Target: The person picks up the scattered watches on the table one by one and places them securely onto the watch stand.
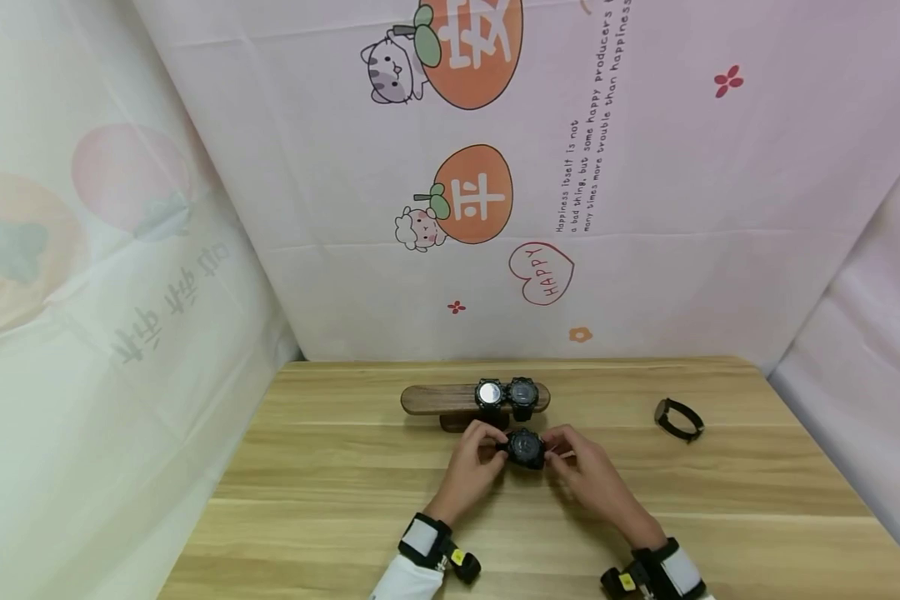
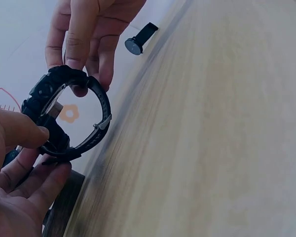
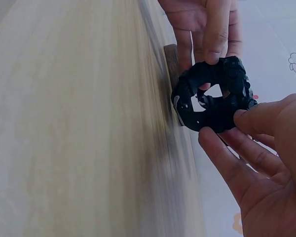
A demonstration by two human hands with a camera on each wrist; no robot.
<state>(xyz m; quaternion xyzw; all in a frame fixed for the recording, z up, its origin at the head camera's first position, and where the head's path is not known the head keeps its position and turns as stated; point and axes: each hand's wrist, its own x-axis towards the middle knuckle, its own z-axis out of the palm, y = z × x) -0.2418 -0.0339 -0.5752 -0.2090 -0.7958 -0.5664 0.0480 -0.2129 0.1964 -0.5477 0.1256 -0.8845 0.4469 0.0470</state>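
Note:
A black wristwatch with a round dark dial is held up between both hands, in front of a wooden watch stand. My left hand pinches one side of it between thumb and fingers. On the other side, the thumb and fingers of my right hand grip it as well. In the left wrist view its strap forms a closed loop with a metal buckle. Through the loop's middle, the background shows in the right wrist view, where the watch hides part of the left fingertips.
Two more black watches, one with a bright dial and one with a dark dial, sit side by side on the stand's right half. Another black watch lies on the wooden table at the right. A printed white cloth hangs behind.

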